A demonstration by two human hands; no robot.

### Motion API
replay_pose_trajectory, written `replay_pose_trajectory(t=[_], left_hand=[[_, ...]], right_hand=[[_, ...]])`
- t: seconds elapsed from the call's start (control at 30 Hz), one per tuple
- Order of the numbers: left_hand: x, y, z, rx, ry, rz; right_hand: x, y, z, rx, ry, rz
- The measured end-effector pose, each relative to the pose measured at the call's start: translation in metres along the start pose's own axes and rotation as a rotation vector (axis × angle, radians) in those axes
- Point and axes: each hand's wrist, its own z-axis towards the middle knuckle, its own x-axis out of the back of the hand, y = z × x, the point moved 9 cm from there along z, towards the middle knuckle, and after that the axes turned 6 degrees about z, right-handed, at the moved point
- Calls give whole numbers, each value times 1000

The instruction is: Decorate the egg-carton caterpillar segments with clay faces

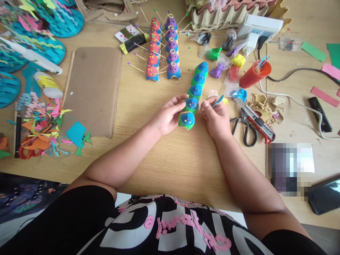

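A caterpillar [195, 91] made from a row of egg-carton cups, with blue tops, green sides and small faces, lies at the middle of the table. My left hand [171, 115] grips its left side near the closest cups, thumb on top. In my right hand [216, 115], just right of the row, a small blue modelling tool [219, 101] is pinched between thumb and fingers, its flat end pointing up. Yellow dots show on the two nearest cups. Behind stand a red-and-blue caterpillar [152, 53] and a purple-and-blue caterpillar [172, 49], with ball-tipped sticks poking out.
Scissors [245, 127] and a red utility knife [256, 120] lie right of my right hand. Beyond are bags of coloured clay [214, 54], an orange cup [255, 73] and a power strip [261, 27]. Cardboard [91, 92] and paper scraps [42, 131] lie to the left.
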Motion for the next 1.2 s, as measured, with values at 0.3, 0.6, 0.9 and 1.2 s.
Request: replay_pose_trajectory(t=[0.3, 0.6, 0.9, 1.2], left_hand=[[3, -2, 3, 13, -2, -24], [2, -1, 3, 0, -18, -24], [6, -6, 4, 34, -9, -27], [2, -1, 2, 4, -18, -23]], right_hand=[[3, -10, 2, 17, 10, 9], [5, -13, -2, 63, 90, 111], [15, -13, -8, 150, 159, -91], [6, -11, -3, 78, 85, -25]])
